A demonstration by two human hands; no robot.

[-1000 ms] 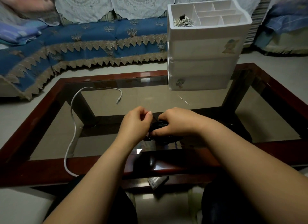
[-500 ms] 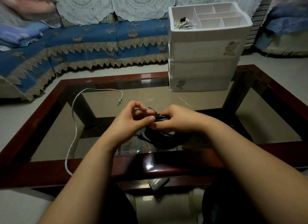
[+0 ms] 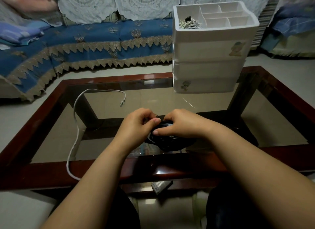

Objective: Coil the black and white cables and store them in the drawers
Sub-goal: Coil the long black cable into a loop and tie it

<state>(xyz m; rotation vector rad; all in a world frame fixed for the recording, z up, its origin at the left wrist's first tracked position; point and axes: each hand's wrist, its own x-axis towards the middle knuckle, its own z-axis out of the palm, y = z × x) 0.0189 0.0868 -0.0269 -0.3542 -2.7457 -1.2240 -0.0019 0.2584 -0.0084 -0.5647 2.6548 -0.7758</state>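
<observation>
Black cable [image 3: 167, 141] bundle gripped by right hand [image 3: 180, 124], pinched by left hand [image 3: 139, 124]; drawers [image 3: 208, 58] located ahead, right.

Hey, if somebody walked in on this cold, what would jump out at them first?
Two bare hands meet at the centre, the left hand and right hand gripping a coiled black cable above the glass table. A white cable trails loose along the table's left side. A white drawer unit stands at the far right, its top tray holding small pale ties.
</observation>
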